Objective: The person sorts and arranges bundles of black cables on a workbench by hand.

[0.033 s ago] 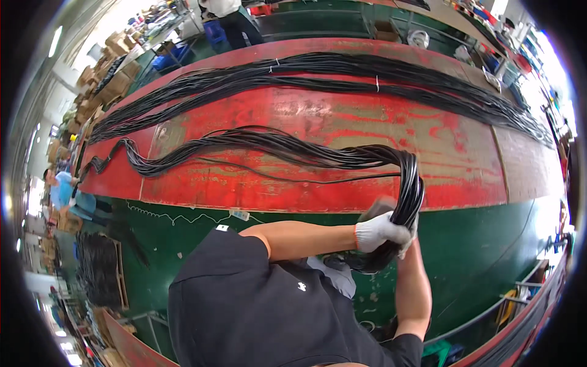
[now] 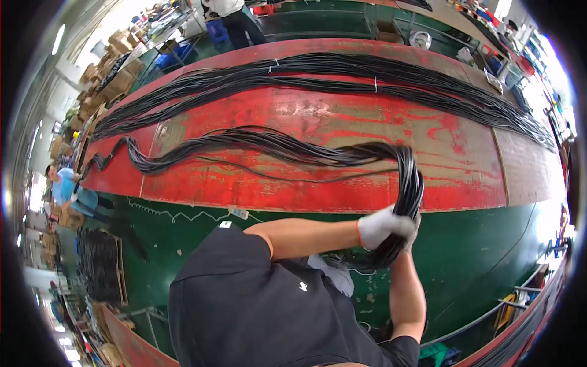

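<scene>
1. Green floor [image 2: 483, 244] lies under everything, showing widely from three o'clock round to eight.
2. The long worktop [image 2: 293, 110], red with worn brown patches, curves across from nine o'clock over twelve to three.
3. Two runs of black cables [image 2: 330, 61] lie along its far side, arching from ten o'clock through twelve to two.
4. My torso, in a black shirt [image 2: 257, 306], fills six o'clock.
5. The black cable bundle [image 2: 408, 177] I hold snakes along the near part of the worktop from nine o'clock, bends over the edge towards three, and drops through my hands at four. One loose cable [image 2: 263, 173] sags just below the main strands, near the middle.
6. A stack of dark cables [image 2: 98, 266] sits on a pallet at eight o'clock.
7. A co-worker [image 2: 76, 192] in light blue stands at nine o'clock, by the worktop's end.
8. My left grip [image 2: 382, 226], white-gloved and slightly blurred, is clamped around the bundle at four o'clock.
9. My right grip [image 2: 411, 241] touches the bundle just beside it; the strands hide most of it, so I cannot tell how its fingers stand.
10. A white coiled cord [image 2: 177, 215] hangs below the edge, between eight and nine.
11. A thin white tie [image 2: 375, 84] circles the nearer far-side run at one o'clock.
</scene>
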